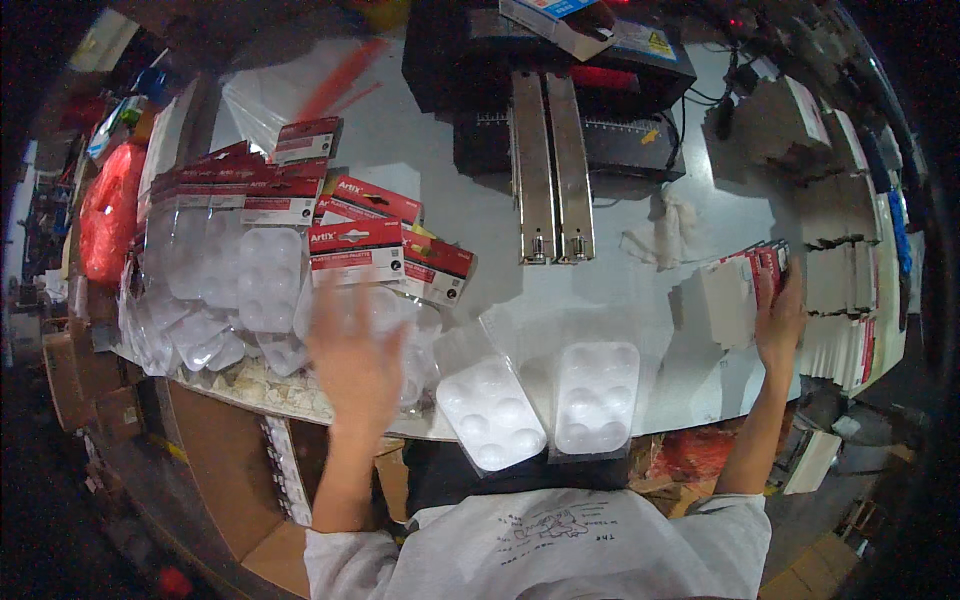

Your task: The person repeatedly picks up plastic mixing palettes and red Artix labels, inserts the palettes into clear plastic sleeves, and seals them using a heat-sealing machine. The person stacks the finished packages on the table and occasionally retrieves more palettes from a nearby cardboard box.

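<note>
- The packaged palettes (300, 250), clear plastic bags holding white round-welled trays under red and white header cards, are lying in a loose overlapping heap on the left part of the table (640, 290); the blurred left hand (355, 360) is spreading open just over the near edge of that heap.
- The stack of folded cards (735, 290), pale with red edges showing at the top, is sitting at the right side of the table, tilted and fanned a little; the right hand (780, 320) is resting flat against its right side, fingers pointing away from the person.
</note>
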A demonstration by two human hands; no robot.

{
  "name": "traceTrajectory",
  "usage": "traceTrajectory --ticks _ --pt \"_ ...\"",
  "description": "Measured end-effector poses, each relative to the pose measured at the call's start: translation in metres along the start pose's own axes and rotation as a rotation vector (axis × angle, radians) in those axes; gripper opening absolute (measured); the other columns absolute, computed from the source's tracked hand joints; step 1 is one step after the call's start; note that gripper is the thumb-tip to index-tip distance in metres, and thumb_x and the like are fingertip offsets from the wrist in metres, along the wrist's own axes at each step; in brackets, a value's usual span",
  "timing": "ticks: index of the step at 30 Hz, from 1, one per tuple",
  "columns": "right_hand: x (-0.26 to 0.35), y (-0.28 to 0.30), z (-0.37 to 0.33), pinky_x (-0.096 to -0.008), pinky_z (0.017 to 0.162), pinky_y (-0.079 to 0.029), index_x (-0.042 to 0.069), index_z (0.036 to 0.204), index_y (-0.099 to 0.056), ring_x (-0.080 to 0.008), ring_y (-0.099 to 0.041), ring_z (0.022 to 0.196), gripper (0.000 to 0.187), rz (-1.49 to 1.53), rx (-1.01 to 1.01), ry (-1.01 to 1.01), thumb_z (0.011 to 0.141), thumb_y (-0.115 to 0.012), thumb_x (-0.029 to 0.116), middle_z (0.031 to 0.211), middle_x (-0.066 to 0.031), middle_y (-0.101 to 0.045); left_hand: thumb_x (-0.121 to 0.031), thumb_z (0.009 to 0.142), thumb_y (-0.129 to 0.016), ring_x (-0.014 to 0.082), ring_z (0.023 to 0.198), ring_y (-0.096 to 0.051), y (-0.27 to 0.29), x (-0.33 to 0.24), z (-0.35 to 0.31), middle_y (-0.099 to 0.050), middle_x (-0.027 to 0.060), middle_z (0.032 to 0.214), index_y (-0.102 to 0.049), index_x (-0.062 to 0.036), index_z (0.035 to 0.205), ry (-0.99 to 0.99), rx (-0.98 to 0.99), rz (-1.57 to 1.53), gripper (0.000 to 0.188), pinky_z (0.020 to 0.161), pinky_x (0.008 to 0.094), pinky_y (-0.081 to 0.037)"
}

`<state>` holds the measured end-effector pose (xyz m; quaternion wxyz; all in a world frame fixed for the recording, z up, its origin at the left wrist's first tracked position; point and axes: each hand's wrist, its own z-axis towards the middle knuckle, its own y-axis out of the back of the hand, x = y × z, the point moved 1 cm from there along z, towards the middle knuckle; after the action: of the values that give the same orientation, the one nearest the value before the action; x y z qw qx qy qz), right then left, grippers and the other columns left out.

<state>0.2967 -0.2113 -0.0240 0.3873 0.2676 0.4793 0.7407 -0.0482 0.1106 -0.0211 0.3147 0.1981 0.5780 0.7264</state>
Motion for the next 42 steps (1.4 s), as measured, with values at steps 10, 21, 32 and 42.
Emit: traceTrajectory --ticks 10,21,32,42 --pt "0.005 0.008 0.004 -0.033 0.091 -0.042 -0.004 0.131 -0.034 -0.0267 -0.053 0.107 0.08 0.428 0.246 -0.226 0.07 -0.076 0.025 0.124 -0.0224 -0.048 -0.017 0.075 -0.064 0.0294 0.093 -0.05 0.013 0.003 -0.03 -0.054 0.0118 0.096 -0.057 -0.0044 0.088 0.007 0.009 -0.239 0.02 0.077 0.0406 -0.037" --pt "0.07 0.048 0.009 -0.0269 0.074 -0.048 -0.003 0.114 -0.053 -0.0145 -0.061 0.083 0.046 0.614 0.098 -0.363 0.073 -0.071 0.009 0.094 -0.0102 -0.064 -0.01 0.088 -0.051 0.0211 0.079 -0.056 0.017 -0.041 -0.053 -0.06 0.0169 0.092 -0.042 -0.0015 0.09 0.364 0.095 -1.05 0.012 0.077 0.0305 -0.042" --pt "0.203 0.061 -0.002 -0.026 0.053 -0.045 0.0 0.084 -0.064 -0.0185 -0.06 0.059 0.022 1.073 0.562 0.358 0.073 -0.071 0.018 0.073 -0.0108 -0.062 -0.009 0.087 -0.056 0.0075 0.059 -0.057 0.025 -0.098 -0.037 -0.067 0.0078 0.075 -0.057 -0.0004 0.088 0.252 0.374 -1.319 0.009 0.053 0.0215 -0.043" --pt "0.196 0.049 -0.003 -0.0275 0.05 -0.045 0.004 0.082 -0.066 -0.0188 -0.059 0.054 0.023 0.891 0.561 0.64 0.071 -0.073 0.022 0.065 -0.0071 -0.061 -0.012 0.085 -0.06 0.0104 0.045 -0.045 0.016 -0.102 -0.034 -0.054 0.0066 0.054 -0.059 -0.0003 0.082 0.265 0.396 -1.234 0.012 0.044 0.0233 -0.037"
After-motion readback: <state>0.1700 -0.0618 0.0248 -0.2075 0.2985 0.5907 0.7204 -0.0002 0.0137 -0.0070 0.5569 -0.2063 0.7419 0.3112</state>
